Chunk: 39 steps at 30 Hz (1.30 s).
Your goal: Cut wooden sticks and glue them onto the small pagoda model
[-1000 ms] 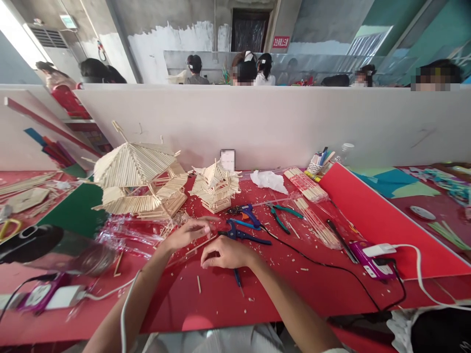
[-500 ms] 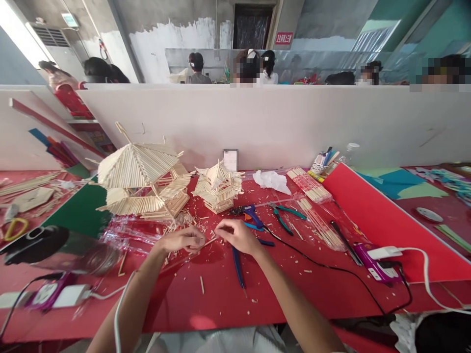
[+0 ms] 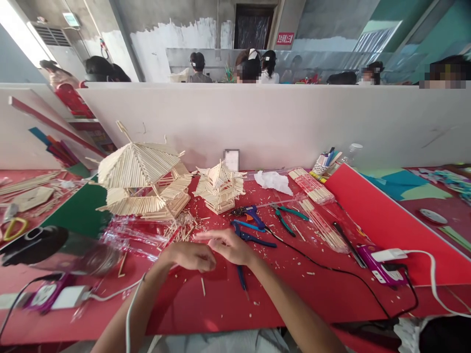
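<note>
My left hand (image 3: 191, 255) is over the red table, its fingers curled downward; whatever they hold, if anything, is hidden. Just beside it is my right hand (image 3: 231, 246), fingers stretched out leftward over my left knuckles, with nothing visible in them. Small wooden stick offcuts (image 3: 186, 228) lie scattered behind both hands. Further back stands a small pavilion model made of sticks (image 3: 220, 189), and to its left a larger stick pavilion (image 3: 142, 169). Blue-handled pliers (image 3: 257, 239) and a blue glue gun (image 3: 253, 215) lie close to my right hand; another blue-handled tool (image 3: 241, 278) is partly under my wrist.
Green-handled pliers (image 3: 285, 220), bundled sticks in plastic (image 3: 311, 185) and a red board (image 3: 382, 225) lie to the right. Purple power strips (image 3: 379, 264) and cables flank my arms. A clear bottle (image 3: 84, 252) lies left. A white partition (image 3: 265, 122) closes off the back; people sit beyond.
My hands have moved closer together and now overlap. The right fingers have straightened from a bent pose, and the left hand has turned knuckles up. The thin stick between them no longer shows.
</note>
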Each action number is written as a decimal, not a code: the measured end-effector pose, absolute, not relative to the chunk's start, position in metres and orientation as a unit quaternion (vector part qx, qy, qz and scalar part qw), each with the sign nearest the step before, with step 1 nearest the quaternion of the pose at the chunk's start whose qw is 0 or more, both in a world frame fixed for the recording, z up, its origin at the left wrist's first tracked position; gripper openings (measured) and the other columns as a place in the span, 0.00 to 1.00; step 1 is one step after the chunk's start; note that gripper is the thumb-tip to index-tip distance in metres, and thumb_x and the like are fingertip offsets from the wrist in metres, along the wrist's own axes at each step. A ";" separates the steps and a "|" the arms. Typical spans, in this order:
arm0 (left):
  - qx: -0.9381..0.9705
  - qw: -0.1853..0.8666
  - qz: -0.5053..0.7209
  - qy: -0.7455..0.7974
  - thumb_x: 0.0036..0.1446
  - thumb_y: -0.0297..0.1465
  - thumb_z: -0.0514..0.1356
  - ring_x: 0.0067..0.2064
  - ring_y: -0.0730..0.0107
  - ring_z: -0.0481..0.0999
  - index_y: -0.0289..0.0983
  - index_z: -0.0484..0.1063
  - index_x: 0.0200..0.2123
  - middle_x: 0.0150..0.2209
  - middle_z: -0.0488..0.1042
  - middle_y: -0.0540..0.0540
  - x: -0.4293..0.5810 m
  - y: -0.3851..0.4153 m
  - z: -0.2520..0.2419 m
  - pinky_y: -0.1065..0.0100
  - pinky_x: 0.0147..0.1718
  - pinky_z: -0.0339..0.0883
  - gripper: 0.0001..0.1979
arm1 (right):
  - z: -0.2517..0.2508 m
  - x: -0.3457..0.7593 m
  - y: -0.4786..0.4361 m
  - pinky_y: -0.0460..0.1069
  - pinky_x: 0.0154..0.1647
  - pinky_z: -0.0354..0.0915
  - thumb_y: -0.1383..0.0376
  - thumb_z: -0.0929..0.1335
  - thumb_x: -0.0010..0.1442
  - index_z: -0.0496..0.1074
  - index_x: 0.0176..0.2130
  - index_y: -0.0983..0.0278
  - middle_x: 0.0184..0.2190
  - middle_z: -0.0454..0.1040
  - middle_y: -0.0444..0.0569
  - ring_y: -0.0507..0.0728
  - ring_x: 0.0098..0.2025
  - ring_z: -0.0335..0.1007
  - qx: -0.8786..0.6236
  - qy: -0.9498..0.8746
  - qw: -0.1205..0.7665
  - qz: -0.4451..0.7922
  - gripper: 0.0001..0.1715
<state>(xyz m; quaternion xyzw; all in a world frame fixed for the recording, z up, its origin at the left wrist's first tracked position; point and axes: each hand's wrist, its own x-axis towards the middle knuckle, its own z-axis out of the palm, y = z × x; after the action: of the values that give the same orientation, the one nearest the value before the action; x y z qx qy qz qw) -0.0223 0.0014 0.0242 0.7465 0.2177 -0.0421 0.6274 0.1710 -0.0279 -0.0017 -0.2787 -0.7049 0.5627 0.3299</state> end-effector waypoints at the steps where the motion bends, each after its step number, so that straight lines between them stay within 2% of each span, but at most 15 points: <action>1: 0.744 0.624 -0.016 0.238 0.54 0.32 0.62 0.20 0.70 0.61 0.40 0.68 0.18 0.18 0.65 0.52 -0.030 0.007 0.026 0.68 0.22 0.55 0.13 | -0.001 0.174 -0.028 0.45 0.24 0.61 0.39 0.64 0.68 0.79 0.56 0.64 0.47 0.82 0.56 0.49 0.23 0.62 -0.265 -0.699 0.334 0.575 0.38; 5: 0.695 0.614 0.115 0.354 0.56 0.39 0.66 0.19 0.71 0.59 0.40 0.70 0.20 0.18 0.65 0.51 -0.051 0.024 0.025 0.68 0.19 0.52 0.16 | 0.006 0.184 -0.028 0.44 0.18 0.52 0.38 0.63 0.68 0.85 0.40 0.68 0.34 0.85 0.54 0.47 0.17 0.55 -0.223 -0.700 0.297 0.610 0.39; 9: 0.651 0.587 0.247 0.413 0.63 0.51 0.59 0.19 0.77 0.53 0.37 0.75 0.32 0.27 0.74 0.48 -0.037 0.024 0.016 0.70 0.18 0.44 0.22 | 0.006 0.178 -0.030 0.43 0.24 0.59 0.40 0.66 0.67 0.85 0.36 0.67 0.29 0.84 0.51 0.49 0.21 0.65 -0.184 -0.743 0.168 0.622 0.35; 12: 0.618 0.606 0.295 0.403 0.62 0.54 0.58 0.19 0.79 0.53 0.36 0.76 0.43 0.33 0.79 0.45 -0.017 0.016 0.011 0.70 0.19 0.43 0.26 | -0.004 0.165 -0.033 0.43 0.28 0.65 0.40 0.68 0.64 0.83 0.34 0.67 0.27 0.83 0.49 0.51 0.26 0.73 -0.176 -0.741 0.048 0.646 0.34; 14: 0.610 0.626 0.300 0.382 0.62 0.53 0.60 0.20 0.79 0.53 0.35 0.77 0.45 0.34 0.79 0.44 -0.008 0.011 0.009 0.70 0.20 0.44 0.26 | -0.012 0.158 -0.034 0.42 0.30 0.67 0.41 0.69 0.64 0.82 0.33 0.67 0.28 0.83 0.49 0.52 0.28 0.76 -0.182 -0.736 -0.002 0.653 0.32; 16: 0.604 0.645 0.300 0.359 0.62 0.52 0.61 0.20 0.79 0.53 0.35 0.78 0.42 0.29 0.77 0.46 -0.005 0.006 0.008 0.71 0.20 0.44 0.25 | -0.017 0.156 -0.033 0.42 0.30 0.67 0.44 0.70 0.65 0.82 0.33 0.66 0.28 0.83 0.47 0.50 0.27 0.75 -0.197 -0.738 -0.022 0.645 0.28; 19: 0.595 0.668 0.305 0.326 0.60 0.55 0.61 0.19 0.78 0.49 0.35 0.75 0.31 0.16 0.59 0.55 -0.013 0.004 0.009 0.71 0.20 0.41 0.26 | -0.021 0.163 -0.028 0.42 0.25 0.64 0.50 0.69 0.68 0.82 0.36 0.66 0.28 0.83 0.46 0.48 0.22 0.69 -0.253 -0.728 0.014 0.637 0.24; 21: 0.602 0.684 0.283 0.301 0.57 0.57 0.63 0.18 0.78 0.45 0.36 0.72 0.25 0.14 0.50 0.58 -0.022 0.006 0.013 0.71 0.20 0.39 0.28 | -0.024 0.172 -0.021 0.42 0.22 0.63 0.51 0.68 0.69 0.81 0.42 0.67 0.31 0.83 0.48 0.48 0.21 0.69 -0.292 -0.688 0.087 0.658 0.22; 23: 0.637 0.700 0.194 0.257 0.57 0.57 0.63 0.18 0.78 0.46 0.36 0.71 0.23 0.15 0.51 0.57 -0.032 0.008 0.019 0.70 0.21 0.39 0.29 | -0.026 0.181 -0.014 0.43 0.23 0.66 0.52 0.70 0.68 0.77 0.51 0.66 0.40 0.83 0.52 0.50 0.27 0.75 -0.306 -0.627 0.191 0.691 0.22; 25: 0.680 0.697 0.079 0.213 0.60 0.55 0.61 0.18 0.77 0.49 0.36 0.75 0.25 0.16 0.54 0.55 -0.037 0.011 0.025 0.69 0.20 0.41 0.28 | -0.026 0.188 -0.009 0.45 0.32 0.72 0.55 0.72 0.66 0.72 0.59 0.63 0.51 0.80 0.56 0.54 0.39 0.80 -0.294 -0.565 0.298 0.711 0.27; 28: 0.722 0.662 -0.032 0.199 0.64 0.51 0.60 0.19 0.75 0.52 0.36 0.79 0.29 0.17 0.57 0.53 -0.038 0.012 0.028 0.69 0.20 0.44 0.25 | -0.022 0.193 -0.008 0.47 0.44 0.74 0.58 0.75 0.62 0.68 0.64 0.60 0.62 0.73 0.59 0.59 0.56 0.76 -0.246 -0.509 0.389 0.727 0.34; 30: 0.735 0.637 -0.032 0.232 0.64 0.48 0.61 0.20 0.75 0.53 0.36 0.79 0.29 0.18 0.59 0.53 -0.036 0.012 0.024 0.69 0.19 0.46 0.22 | -0.016 0.193 -0.012 0.46 0.40 0.73 0.56 0.76 0.61 0.68 0.64 0.61 0.62 0.73 0.61 0.61 0.60 0.73 -0.200 -0.507 0.402 0.735 0.36; 32: 0.731 0.626 0.004 0.272 0.63 0.46 0.62 0.19 0.75 0.54 0.37 0.78 0.27 0.17 0.60 0.53 -0.034 0.013 0.019 0.70 0.19 0.47 0.20 | -0.010 0.194 -0.018 0.45 0.33 0.71 0.51 0.76 0.60 0.71 0.61 0.65 0.57 0.77 0.64 0.63 0.55 0.76 -0.158 -0.527 0.390 0.738 0.36; 35: 0.695 0.638 0.086 0.320 0.61 0.47 0.64 0.18 0.76 0.57 0.37 0.76 0.25 0.17 0.64 0.53 -0.032 0.017 0.011 0.72 0.17 0.50 0.20 | -0.001 0.196 -0.025 0.46 0.31 0.69 0.47 0.73 0.63 0.78 0.47 0.69 0.42 0.84 0.62 0.60 0.41 0.81 -0.125 -0.585 0.311 0.738 0.28; 39: 0.588 0.667 0.271 0.368 0.58 0.51 0.66 0.27 0.66 0.77 0.35 0.79 0.32 0.26 0.79 0.44 -0.024 0.021 0.005 0.68 0.27 0.70 0.22 | -0.004 0.193 -0.025 0.46 0.31 0.70 0.45 0.70 0.66 0.79 0.39 0.69 0.33 0.84 0.56 0.54 0.31 0.79 -0.155 -0.644 0.119 0.740 0.28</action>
<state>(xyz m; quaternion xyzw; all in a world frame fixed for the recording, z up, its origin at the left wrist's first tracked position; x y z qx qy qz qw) -0.0242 0.0210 0.0053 0.5882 0.3676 0.2713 0.6673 0.1928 -0.0249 -0.0039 -0.1549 -0.6438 0.7399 0.1188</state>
